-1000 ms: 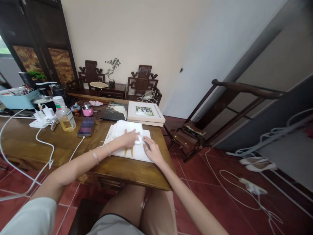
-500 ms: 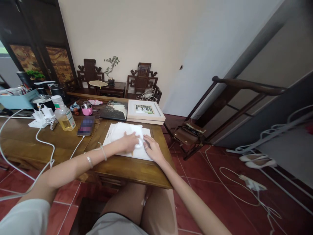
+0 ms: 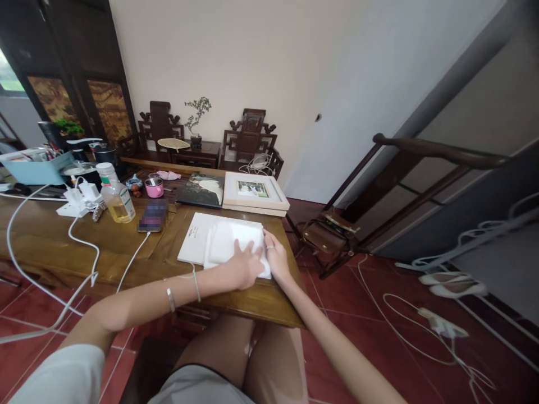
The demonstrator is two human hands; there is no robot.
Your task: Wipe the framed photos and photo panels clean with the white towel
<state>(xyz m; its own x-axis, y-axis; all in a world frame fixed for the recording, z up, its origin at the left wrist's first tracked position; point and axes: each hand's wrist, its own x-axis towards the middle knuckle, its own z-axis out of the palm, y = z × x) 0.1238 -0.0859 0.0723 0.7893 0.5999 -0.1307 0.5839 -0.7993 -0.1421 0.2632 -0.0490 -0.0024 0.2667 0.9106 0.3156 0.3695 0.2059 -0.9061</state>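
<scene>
A white, soft-looking folded sheet or cloth [image 3: 223,241] lies over the right part of a thin white book or board [image 3: 194,238] with small dark print. Its exact material I cannot tell. My left hand [image 3: 246,262] rests on top of the white folded sheet, fingers spread and pressed down. At the right edge, my right hand [image 3: 275,255] holds the sheet's side, fingertips partly hidden. Both sit near the front right corner of the wooden table [image 3: 168,275].
Behind lie a framed picture [image 3: 255,191] and a dark album [image 3: 200,189]. To the left are a phone [image 3: 152,217] on a cable, a bottle [image 3: 117,196], a pink cup [image 3: 154,187] and a white power strip [image 3: 76,207]. A wooden chair [image 3: 379,185] stands right.
The white folded sheet has shifted right and toward me, uncovering the book's left part. My left hand moved right and nearer with it; my right hand moved right to the sheet's edge.
</scene>
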